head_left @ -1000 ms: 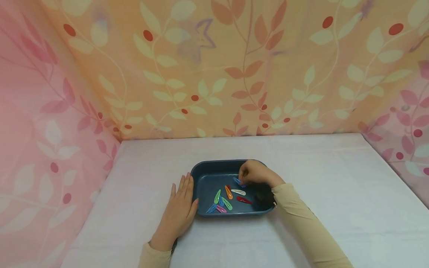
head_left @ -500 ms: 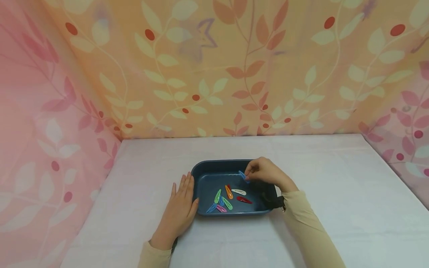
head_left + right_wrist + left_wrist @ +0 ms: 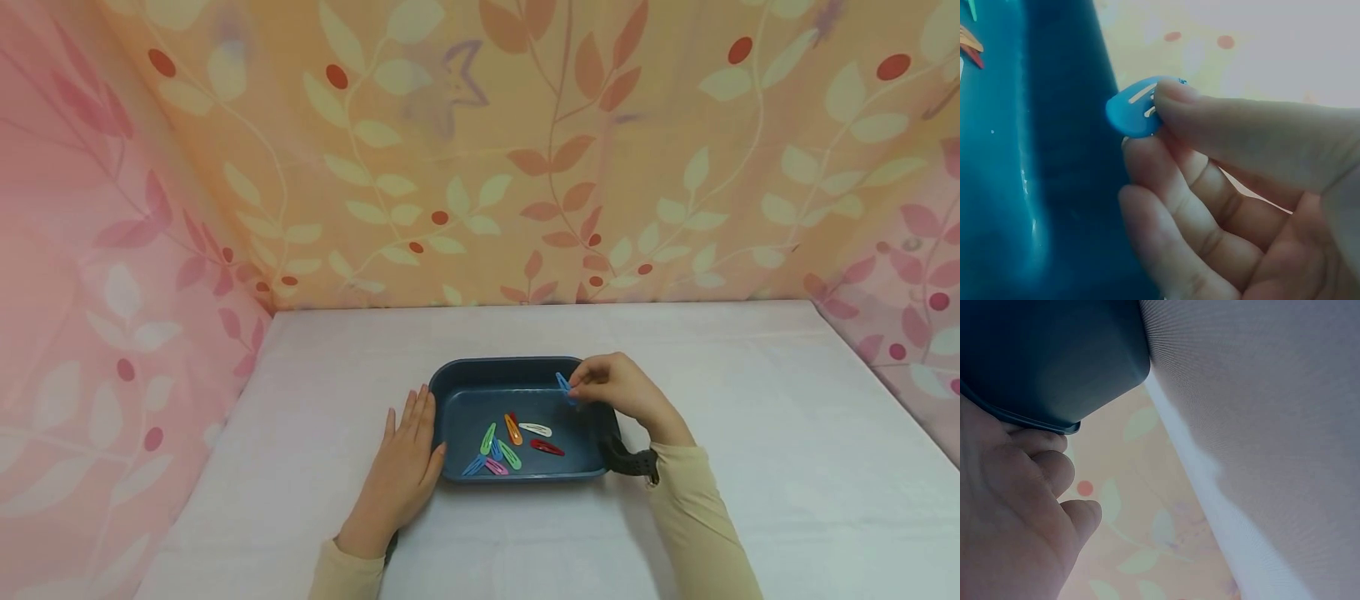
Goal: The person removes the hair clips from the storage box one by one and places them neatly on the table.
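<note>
The right hand covers the far right corner of a dark blue, rectangular, round-cornered tray, and its thumb hides part of the glossy blue teardrop-shaped hair clip it pinches against the fingers. A small red clip shows only as a sliver behind an orange one. Both beige sleeves are cut off by the bottom edge. In the right wrist view, a few clips are cropped at the upper left; the left wrist view shows the tray's outer wall but not its inside.

Compared with half a second ago, the right hand and its blue clip have moved rightward and slightly farther back, to the tray's far right corner. The left hand has stayed put, fingers extended and thumb apart, resting against the tray's left side. The loose clips lie as before.

On the tray floor are a white clip, a full red one, and, near the front left, an overlapping cluster of two green, two blue and one pink.
</note>
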The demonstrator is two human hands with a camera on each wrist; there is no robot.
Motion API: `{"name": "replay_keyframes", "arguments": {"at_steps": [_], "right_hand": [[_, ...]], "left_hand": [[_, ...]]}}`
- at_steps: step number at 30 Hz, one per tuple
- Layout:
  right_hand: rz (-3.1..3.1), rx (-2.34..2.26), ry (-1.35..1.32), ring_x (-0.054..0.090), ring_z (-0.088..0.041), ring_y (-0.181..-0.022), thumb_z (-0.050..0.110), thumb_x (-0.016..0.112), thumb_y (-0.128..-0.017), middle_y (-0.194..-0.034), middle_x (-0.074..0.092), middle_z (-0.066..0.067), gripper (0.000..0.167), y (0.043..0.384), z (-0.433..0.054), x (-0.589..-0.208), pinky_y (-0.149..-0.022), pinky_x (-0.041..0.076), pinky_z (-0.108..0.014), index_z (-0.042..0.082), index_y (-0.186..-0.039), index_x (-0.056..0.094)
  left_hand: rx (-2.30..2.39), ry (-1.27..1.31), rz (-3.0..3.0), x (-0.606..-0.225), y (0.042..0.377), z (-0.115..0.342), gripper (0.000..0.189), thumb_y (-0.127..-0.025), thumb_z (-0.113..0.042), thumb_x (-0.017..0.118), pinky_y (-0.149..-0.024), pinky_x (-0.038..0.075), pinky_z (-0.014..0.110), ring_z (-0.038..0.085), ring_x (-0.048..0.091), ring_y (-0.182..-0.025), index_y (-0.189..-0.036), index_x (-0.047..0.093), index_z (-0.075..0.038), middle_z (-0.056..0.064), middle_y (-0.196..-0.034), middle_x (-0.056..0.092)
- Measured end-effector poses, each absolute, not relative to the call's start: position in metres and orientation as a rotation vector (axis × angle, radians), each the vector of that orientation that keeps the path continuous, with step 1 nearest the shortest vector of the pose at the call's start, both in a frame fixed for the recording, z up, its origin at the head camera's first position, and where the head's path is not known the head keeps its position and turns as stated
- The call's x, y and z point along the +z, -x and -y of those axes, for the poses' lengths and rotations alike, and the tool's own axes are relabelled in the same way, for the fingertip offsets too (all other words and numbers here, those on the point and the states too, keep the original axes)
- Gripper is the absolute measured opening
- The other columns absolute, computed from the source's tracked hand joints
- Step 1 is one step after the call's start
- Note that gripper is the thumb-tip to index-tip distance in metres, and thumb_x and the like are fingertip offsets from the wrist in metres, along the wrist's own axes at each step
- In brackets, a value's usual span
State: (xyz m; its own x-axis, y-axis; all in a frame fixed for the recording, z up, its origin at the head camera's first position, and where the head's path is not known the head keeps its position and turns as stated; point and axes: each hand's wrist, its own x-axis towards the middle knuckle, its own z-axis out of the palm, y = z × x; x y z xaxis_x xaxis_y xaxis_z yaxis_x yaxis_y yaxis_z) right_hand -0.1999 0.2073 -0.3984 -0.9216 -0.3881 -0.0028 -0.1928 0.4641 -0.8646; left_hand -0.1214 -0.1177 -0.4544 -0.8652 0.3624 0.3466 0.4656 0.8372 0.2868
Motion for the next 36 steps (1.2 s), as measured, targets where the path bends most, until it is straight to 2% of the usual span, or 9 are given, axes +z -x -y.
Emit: {"name": "replay_keyframes", "arguments": {"at_steps": [3, 10, 21, 27, 36], "right_hand": [[-2.524, -1.468, 0.48, 0.063, -0.022, -0.071, 0.007, 0.072, -0.081, -0.075, 0.065, -0.008, 0.01, 0.197, -0.211, -0.399, -0.069, 0.053, -0.029, -0.001, -0.087, 0.069], [-2.502, -1.546, 0.431, 0.064, -0.031, -0.074, 0.006, 0.071, -0.083, -0.076, 0.066, -0.01, 0.01, 0.192, -0.218, -0.397, -0.071, 0.053, -0.029, -0.003, -0.087, 0.068], [-2.507, -1.583, 0.357, 0.065, -0.023, -0.074, 0.01, 0.071, -0.083, -0.078, 0.068, -0.012, 0.016, 0.189, -0.233, -0.396, -0.072, 0.053, -0.036, -0.003, -0.091, 0.068], [-2.496, -1.628, 0.308, 0.067, -0.021, -0.078, 0.01, 0.072, -0.083, -0.084, 0.07, -0.014, 0.021, 0.189, -0.241, -0.397, -0.075, 0.053, -0.031, -0.006, -0.096, 0.067], [-2.526, -1.64, 0.234, 0.068, -0.029, -0.082, 0.011, 0.071, -0.084, -0.086, 0.07, -0.017, 0.025, 0.188, -0.255, -0.399, -0.075, 0.052, -0.028, -0.009, -0.098, 0.065]], "left_hand": [[-0.534, 0.628, 2.748, -0.454, 0.121, 0.117, 0.064, -0.094, -0.022, 0.052, -0.107, 0.018, 0.059, 0.037, 0.021, -0.139, -0.143, 0.027, 0.012, 0.024, -0.151, 0.022], [-0.544, 0.627, 2.752, -0.453, 0.121, 0.117, 0.064, -0.093, -0.021, 0.053, -0.107, 0.017, 0.059, 0.036, 0.021, -0.14, -0.142, 0.027, 0.012, 0.023, -0.152, 0.02], [-0.546, 0.623, 2.771, -0.452, 0.121, 0.117, 0.064, -0.094, -0.021, 0.052, -0.108, 0.017, 0.059, 0.036, 0.019, -0.14, -0.143, 0.026, 0.011, 0.023, -0.152, 0.02], [-0.543, 0.615, 2.777, -0.452, 0.121, 0.118, 0.064, -0.094, -0.022, 0.051, -0.108, 0.017, 0.059, 0.035, 0.017, -0.141, -0.143, 0.026, 0.011, 0.022, -0.152, 0.019], [-0.547, 0.607, 2.775, -0.453, 0.121, 0.118, 0.066, -0.093, -0.021, 0.054, -0.109, 0.016, 0.057, 0.033, 0.017, -0.141, -0.144, 0.026, 0.01, 0.021, -0.153, 0.02]]}}
